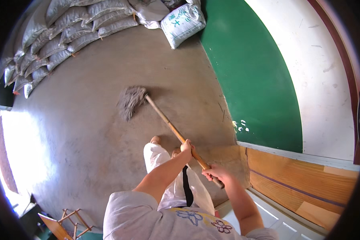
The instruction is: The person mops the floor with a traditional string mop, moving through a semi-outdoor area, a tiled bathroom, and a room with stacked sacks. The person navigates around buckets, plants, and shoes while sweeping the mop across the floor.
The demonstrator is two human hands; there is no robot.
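Note:
I hold a mop with a long wooden handle point(164, 119) in both hands. My left hand point(186, 147) grips the handle partway up, and my right hand point(214, 173) grips it near the top end. The grey stringy mop head point(130, 102) lies on the bare concrete floor point(88, 132) ahead of my feet, spread toward the left. My light trousers and one foot point(155, 140) show below the handle.
Grey filled sacks point(64, 36) are stacked along the far left wall, with a white printed sack point(183, 23) leaning at the back. A green and white wall point(264, 80) curves along the right. A wooden door panel point(300, 184) is at lower right, a wooden chair frame point(66, 224) at lower left.

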